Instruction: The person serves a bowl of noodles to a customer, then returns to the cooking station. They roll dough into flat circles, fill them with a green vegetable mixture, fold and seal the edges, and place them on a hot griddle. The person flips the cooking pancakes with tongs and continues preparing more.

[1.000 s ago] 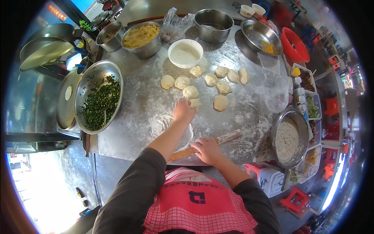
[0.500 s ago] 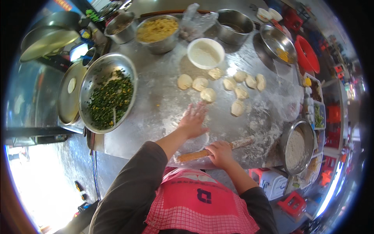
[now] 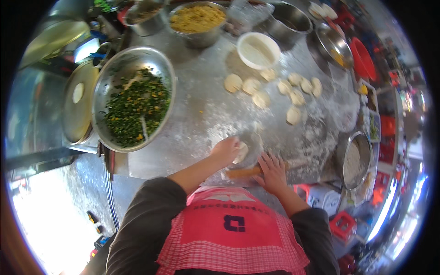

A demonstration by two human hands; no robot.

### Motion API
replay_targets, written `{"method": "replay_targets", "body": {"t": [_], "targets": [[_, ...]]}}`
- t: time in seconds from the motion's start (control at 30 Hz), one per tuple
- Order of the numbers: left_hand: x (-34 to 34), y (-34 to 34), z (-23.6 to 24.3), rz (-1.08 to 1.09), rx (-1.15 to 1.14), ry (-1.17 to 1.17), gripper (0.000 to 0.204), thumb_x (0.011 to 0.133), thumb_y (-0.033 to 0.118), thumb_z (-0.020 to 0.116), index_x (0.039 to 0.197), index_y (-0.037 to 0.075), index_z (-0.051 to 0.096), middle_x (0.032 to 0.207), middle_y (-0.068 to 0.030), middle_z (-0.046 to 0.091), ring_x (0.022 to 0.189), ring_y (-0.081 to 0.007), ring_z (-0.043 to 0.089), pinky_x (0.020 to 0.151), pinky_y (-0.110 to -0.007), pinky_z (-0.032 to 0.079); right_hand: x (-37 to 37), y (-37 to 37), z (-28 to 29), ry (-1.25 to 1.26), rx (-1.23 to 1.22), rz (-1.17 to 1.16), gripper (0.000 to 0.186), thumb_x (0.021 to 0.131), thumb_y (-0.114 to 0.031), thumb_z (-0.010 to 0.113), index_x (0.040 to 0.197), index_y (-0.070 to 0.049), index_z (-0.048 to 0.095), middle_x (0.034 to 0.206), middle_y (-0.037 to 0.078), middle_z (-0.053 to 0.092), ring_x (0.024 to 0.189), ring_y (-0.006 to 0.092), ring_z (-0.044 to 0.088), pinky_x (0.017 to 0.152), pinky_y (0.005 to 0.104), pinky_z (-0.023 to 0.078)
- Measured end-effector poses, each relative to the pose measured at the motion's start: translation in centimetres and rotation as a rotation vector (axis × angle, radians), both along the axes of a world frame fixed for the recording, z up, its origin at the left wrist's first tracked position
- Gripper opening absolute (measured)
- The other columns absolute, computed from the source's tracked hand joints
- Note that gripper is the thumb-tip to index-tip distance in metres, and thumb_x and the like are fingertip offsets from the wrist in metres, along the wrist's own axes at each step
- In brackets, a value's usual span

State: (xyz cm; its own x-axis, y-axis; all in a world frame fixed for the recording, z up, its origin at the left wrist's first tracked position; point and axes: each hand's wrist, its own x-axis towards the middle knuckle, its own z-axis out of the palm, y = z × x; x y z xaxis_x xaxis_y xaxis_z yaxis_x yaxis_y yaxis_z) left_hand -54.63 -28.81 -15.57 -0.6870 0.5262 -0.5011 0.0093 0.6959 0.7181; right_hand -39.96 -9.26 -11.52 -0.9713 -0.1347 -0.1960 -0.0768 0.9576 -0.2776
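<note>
My left hand (image 3: 226, 152) is closed on the edge of a small flattened piece of dough (image 3: 241, 152) on the floured metal table. Beside it, my right hand (image 3: 272, 172) lies with its fingers stretched out over a wooden rolling pin (image 3: 244, 173), the palm resting on it. The pin lies crosswise near the table's front edge, its right end dusted with flour. Farther back, several round dough pieces (image 3: 261, 99) sit in a loose group.
A large steel bowl (image 3: 170, 106) of chopped greens stands at left. Along the back are a pot of yellow shreds (image 3: 198, 34), a white bowl (image 3: 275, 57) and a steel pot (image 3: 289, 33). A flour bowl (image 3: 342, 161) sits at the right edge, near red stools (image 3: 343, 226).
My left hand has drawn back from its outstretched reach and closed on the dough piece. My right hand's fingers have straightened over the rolling pin. The view has shifted.
</note>
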Motion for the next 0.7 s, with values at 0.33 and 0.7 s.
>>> {"method": "replay_targets", "body": {"t": [0.33,0.7], "targets": [[-0.2,-1.5,0.2,0.099,0.073,-0.106,0.036,0.077,0.030,0.066,0.107,0.012,0.067,0.095,-0.0150,0.069,0.090,-0.0330,0.066,0.081,-0.041,0.051,-2.2,-0.2,-1.8,0.033,0.022,0.013,0.062,0.087,-0.034,0.058,0.140,-0.006,0.041,0.150,0.014,0.035,0.140,0.0358,0.028,0.113,0.0559,0.021],[-0.1,-1.8,-0.3,0.097,0.071,-0.056,0.031,0.083,0.036,0.056,0.101,0.013,0.067,0.094,-0.0152,0.068,0.090,-0.0357,0.065,0.080,-0.044,0.051,-2.8,-0.1,-2.5,0.043,0.032,-0.001,0.067,0.087,-0.038,0.059,0.142,-0.006,0.039,0.151,0.014,0.033,0.141,0.0345,0.027,0.113,0.0547,0.022]]}}
